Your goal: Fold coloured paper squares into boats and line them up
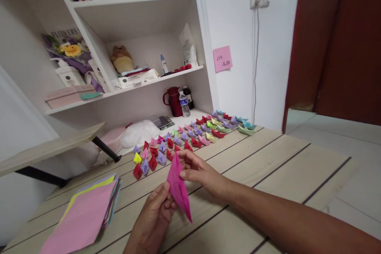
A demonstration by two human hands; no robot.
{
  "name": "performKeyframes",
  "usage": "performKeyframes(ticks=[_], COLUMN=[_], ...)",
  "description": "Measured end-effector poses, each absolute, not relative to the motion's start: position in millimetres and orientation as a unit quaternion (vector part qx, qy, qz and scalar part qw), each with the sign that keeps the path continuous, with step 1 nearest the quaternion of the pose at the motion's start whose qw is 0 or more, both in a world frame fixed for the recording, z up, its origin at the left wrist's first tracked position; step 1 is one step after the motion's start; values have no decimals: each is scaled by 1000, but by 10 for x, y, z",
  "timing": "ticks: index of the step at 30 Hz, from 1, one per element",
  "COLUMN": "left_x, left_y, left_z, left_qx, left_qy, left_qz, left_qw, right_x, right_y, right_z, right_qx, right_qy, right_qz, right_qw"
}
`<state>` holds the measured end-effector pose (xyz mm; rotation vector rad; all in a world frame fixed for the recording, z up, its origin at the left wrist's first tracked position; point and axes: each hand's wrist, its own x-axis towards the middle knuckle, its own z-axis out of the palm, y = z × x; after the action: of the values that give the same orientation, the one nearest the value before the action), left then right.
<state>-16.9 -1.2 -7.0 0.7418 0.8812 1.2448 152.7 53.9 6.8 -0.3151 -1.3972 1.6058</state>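
Note:
A folded sheet of bright pink paper [178, 188], long and pointed at both ends, is held up over the table between my two hands. My left hand [159, 206] pinches its left edge between thumb and fingers. On its other side, my right hand [202, 174] has the thumb on the near face and the fingers behind, partly hidden by the paper. Just beyond stand rows of small folded paper boats [161, 158] in red, purple, pink, yellow, green and blue. To the left lies a stack of coloured paper [86, 214], with a pink sheet on top.
The slatted wooden table [268, 158] runs up to a white shelf unit [143, 20]. At its back stand a dark red jug [174, 102], a water bottle [184, 104] and a clear plastic bag [139, 133]. A raised wooden board [53, 147] on black legs is at left.

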Motion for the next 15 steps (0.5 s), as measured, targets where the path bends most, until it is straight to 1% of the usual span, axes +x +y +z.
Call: performKeyframes(ticks=[15], left_x=[-154], left_y=[-27], left_z=[-110], left_qx=[371], left_qy=[418], left_qz=[525], left_qw=[641], right_x=[1486], right_y=[515], right_z=[30], right_qx=[-151], right_qy=[-578], right_qz=[669], right_qw=[442])
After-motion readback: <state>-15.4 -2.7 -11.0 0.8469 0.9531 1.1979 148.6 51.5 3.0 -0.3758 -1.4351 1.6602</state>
